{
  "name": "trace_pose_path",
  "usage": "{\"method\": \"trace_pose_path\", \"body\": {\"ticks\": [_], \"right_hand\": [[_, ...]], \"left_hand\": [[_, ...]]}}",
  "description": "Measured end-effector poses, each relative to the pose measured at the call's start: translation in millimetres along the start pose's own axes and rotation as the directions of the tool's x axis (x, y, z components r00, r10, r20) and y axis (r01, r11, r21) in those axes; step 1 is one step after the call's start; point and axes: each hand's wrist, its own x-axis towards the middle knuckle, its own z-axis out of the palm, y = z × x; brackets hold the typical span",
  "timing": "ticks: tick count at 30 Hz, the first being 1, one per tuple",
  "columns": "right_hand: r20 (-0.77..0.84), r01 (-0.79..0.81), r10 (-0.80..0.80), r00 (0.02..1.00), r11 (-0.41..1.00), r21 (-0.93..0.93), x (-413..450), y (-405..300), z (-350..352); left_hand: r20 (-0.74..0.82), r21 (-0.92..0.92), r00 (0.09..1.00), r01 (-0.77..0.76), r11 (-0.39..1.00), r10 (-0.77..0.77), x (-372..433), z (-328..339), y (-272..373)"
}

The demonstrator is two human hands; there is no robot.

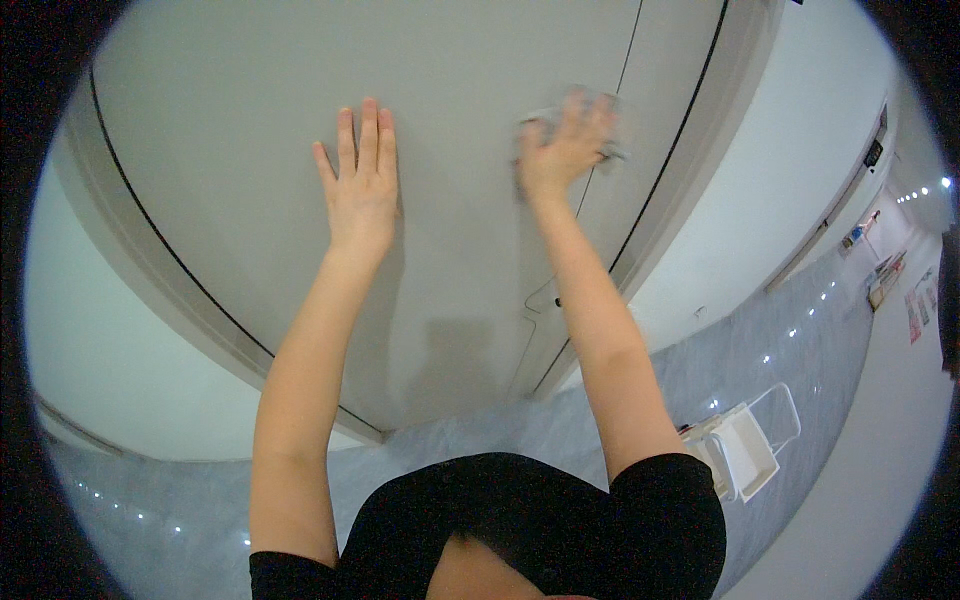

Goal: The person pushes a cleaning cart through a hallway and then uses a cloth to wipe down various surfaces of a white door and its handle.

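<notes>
My left hand [361,187] lies palm down on a grey door [457,225], fingers spread apart and nothing in them. To the right, my right hand [559,154] presses a light grey cloth [613,152] against the door, close to a thin vertical line in the panel. That hand and the cloth are blurred, and most of the cloth is hidden under the palm and fingers. Below the hand, beside my right forearm, a small dark fitting [558,302] and a bent line show on the door.
A pale frame [675,225] borders the door, with white wall [780,172] on its right. A white plastic bin with a raised handle [750,457] stands on the shiny grey floor [750,360] behind my right arm. Farther along the corridor is another doorway [825,217].
</notes>
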Motion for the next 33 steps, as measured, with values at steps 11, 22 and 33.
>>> {"method": "trace_pose_path", "body": {"ticks": [11, 22, 33], "right_hand": [[0.313, 0.728, -0.780, 0.541, 0.621, 0.290, -97, 14, -7], [0.149, -0.257, 0.263, 0.953, 0.965, -0.058, -95, 171, -40], [0.180, -0.028, 0.007, 0.984, 0.993, 0.111, -141, -14, -6]], "left_hand": [[-0.052, 0.001, 0.999, -0.009, 1.000, 0.009, -5, 2, 5], [-0.026, -0.047, 1.000, 0.000, 0.999, -0.001, -12, 2, 6], [-0.062, -0.027, 0.998, -0.006, 1.000, 0.004, -16, 14, 2]]}}
